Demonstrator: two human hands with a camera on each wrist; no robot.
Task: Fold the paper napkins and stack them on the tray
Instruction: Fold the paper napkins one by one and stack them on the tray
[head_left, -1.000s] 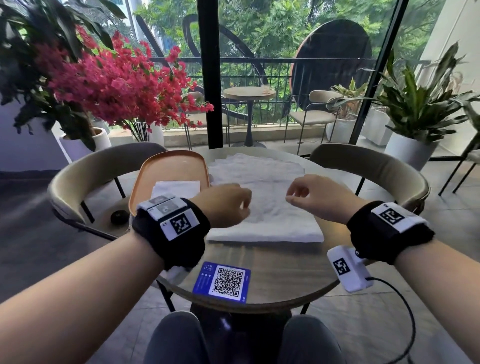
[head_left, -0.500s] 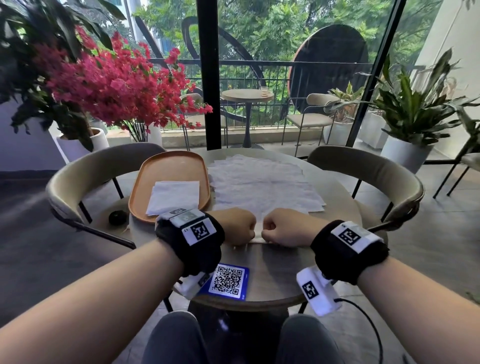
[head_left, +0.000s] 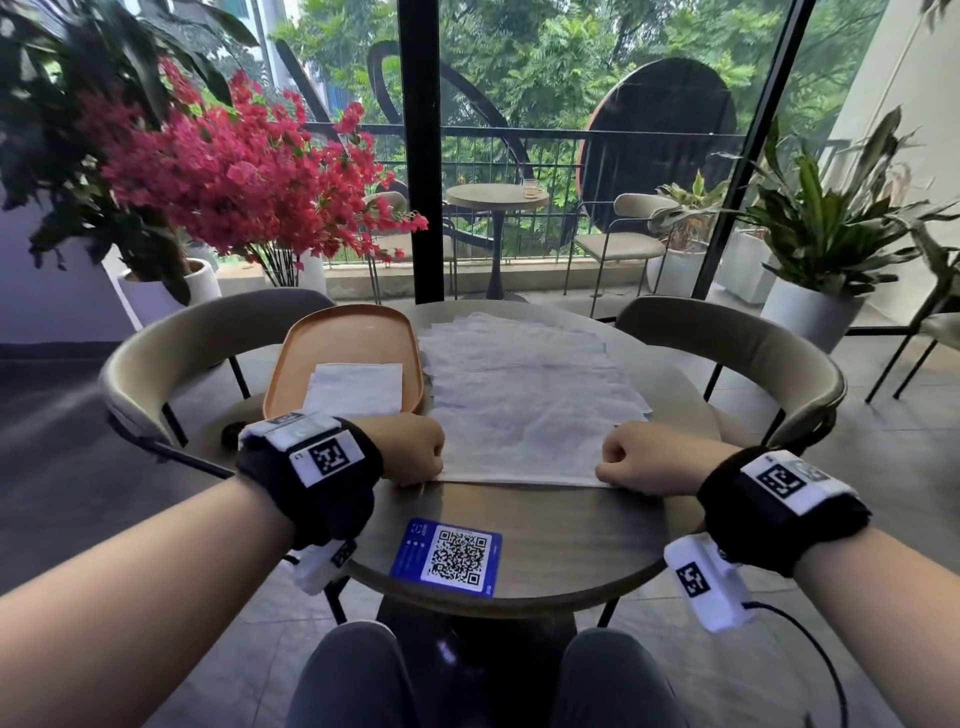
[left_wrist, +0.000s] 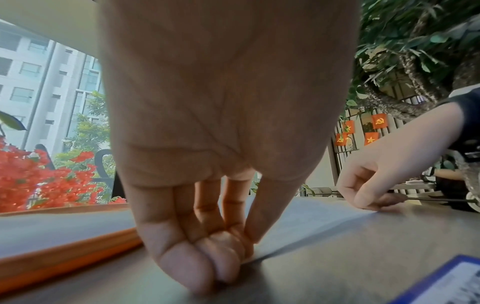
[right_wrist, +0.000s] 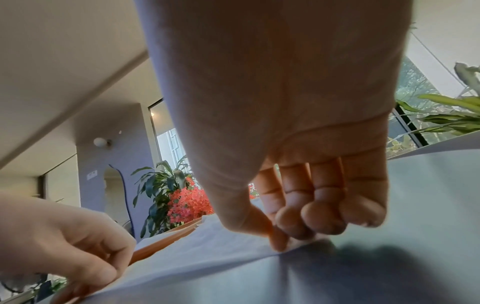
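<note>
Now | both hands' fingers curled | pinching napkin corners

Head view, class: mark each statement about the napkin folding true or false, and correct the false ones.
1. The left hand and right hand each pinch a near corner of the top napkin. True.
2. The orange tray sits right of the napkin pile. False: it sits left of it.
3. One folded napkin lies on the tray. True.
4. The blue QR card lies on the tray. False: it lies on the round table, near its front edge.
5. The right hand is flat and open. False: its fingers are curled, pinching the napkin.
</note>
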